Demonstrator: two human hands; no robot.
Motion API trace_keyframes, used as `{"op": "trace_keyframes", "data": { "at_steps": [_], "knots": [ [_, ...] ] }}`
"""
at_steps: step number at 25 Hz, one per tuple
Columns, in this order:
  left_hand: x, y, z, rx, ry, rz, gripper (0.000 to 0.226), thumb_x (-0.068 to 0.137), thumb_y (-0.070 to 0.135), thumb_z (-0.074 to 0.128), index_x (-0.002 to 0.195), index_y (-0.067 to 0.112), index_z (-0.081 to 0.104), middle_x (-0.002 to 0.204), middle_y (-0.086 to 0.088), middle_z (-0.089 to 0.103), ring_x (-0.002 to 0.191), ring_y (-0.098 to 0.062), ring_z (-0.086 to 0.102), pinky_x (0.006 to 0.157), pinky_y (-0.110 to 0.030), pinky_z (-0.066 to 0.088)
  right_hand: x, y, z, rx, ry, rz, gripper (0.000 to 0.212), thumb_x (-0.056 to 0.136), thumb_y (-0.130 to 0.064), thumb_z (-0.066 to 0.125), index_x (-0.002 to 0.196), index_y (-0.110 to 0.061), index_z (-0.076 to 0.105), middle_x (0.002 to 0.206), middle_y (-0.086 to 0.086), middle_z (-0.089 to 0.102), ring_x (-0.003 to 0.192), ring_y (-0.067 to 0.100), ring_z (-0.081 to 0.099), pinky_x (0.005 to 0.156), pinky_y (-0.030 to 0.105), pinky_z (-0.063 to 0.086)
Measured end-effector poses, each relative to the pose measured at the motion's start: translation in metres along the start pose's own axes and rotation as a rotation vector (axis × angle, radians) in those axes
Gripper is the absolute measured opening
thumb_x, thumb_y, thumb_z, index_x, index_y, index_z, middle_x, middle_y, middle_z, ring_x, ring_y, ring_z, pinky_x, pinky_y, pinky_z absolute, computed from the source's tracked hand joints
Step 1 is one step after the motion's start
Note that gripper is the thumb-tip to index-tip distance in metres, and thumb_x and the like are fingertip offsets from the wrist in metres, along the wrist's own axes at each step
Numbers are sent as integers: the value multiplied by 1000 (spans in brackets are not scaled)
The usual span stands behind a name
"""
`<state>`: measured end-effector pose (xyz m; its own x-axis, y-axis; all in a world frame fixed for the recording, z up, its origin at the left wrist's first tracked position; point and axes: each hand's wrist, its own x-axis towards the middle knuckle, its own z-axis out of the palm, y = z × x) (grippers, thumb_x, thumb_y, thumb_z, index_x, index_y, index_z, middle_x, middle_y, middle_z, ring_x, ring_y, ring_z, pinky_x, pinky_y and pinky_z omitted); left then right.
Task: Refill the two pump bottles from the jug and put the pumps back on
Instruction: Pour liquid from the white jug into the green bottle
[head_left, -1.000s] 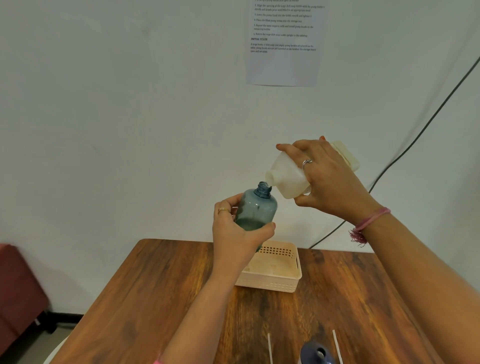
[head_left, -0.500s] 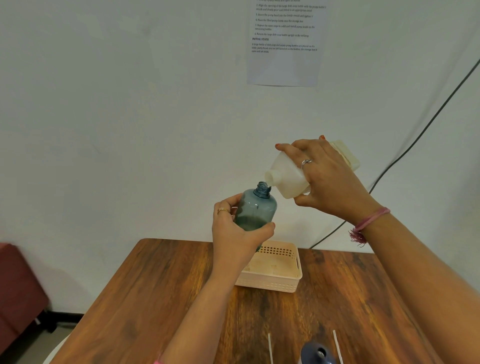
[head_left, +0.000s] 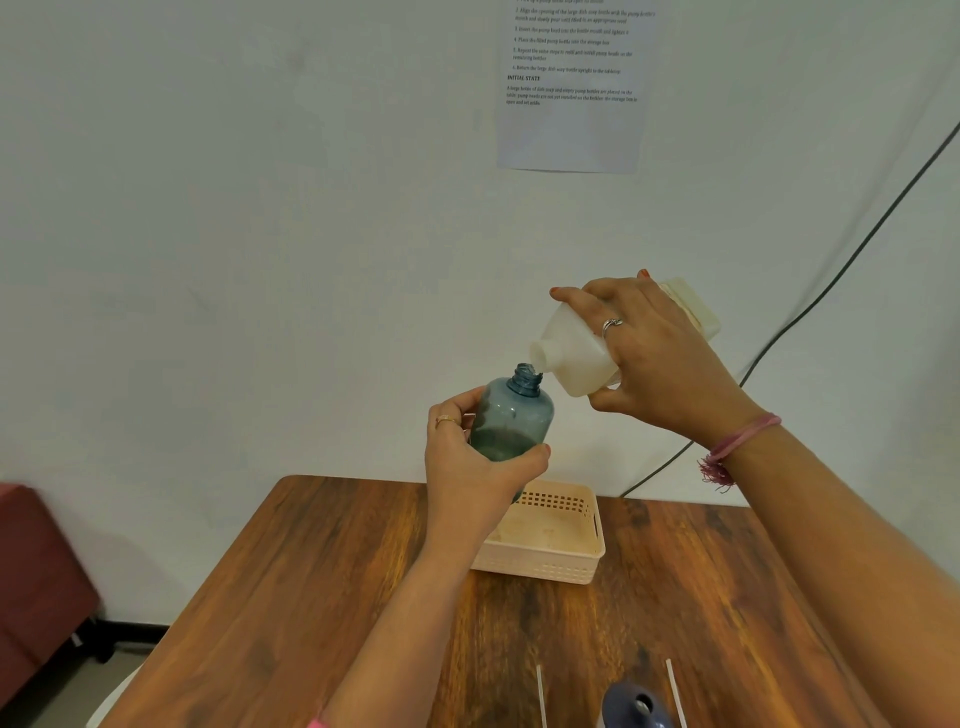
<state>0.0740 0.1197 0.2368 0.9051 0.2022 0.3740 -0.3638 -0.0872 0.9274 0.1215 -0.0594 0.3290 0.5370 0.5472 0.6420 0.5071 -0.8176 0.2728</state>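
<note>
Now the translucent blue-grey plastic pump bottle (head_left: 511, 418) is held in the air above the wooden table (head_left: 322, 582), and its threaded neck is open, with no pump on it. The left hand (head_left: 467, 462) grips it around the lower body, fingers and thumb curled round the plastic. A darker band shows in the lower half of the bottle, so it seems to be partly filled — but the exact level is hard to read through the tinted wall and behind the fingers.

The white, square-shouldered plastic jug (head_left: 576, 351) is tipped steeply, and its short spout sits just at the mouth of the bottle. The right hand (head_left: 654, 358) holds the jug from above, fingers wrapped over its side. I cannot make out any stream of liquid between spout and mouth; it may be too thin or too pale to see.

My judgement is that the first refill is in progress and not finished. Still to do are the second bottle and both pumps.

At the bottom edge a dark blue rounded object (head_left: 631, 706) is cut off — possibly the second bottle, I cannot say. Two thin white tubes (head_left: 675, 691) lie beside it, maybe the pump straws, with their ends out of the picture. Behind the hands stands a pale peach perforated plastic basket (head_left: 571, 564), partly hidden by the left arm.
</note>
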Motion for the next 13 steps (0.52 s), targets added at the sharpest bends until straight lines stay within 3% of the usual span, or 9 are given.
{"op": "trace_keyframes", "data": {
  "at_steps": [13],
  "knots": [
    [-1, 2, 2, -20, -14, -7, 74, 59, 12, 88, 116, 30, 44, 118, 6, 49, 97, -2, 53, 61, -3, 46, 0, 2, 0, -19, -2, -11, 101, 53, -21, 87, 140, -15, 37, 123, 18, 52, 115, 36, 50, 108, 54, 25]
  ]
}}
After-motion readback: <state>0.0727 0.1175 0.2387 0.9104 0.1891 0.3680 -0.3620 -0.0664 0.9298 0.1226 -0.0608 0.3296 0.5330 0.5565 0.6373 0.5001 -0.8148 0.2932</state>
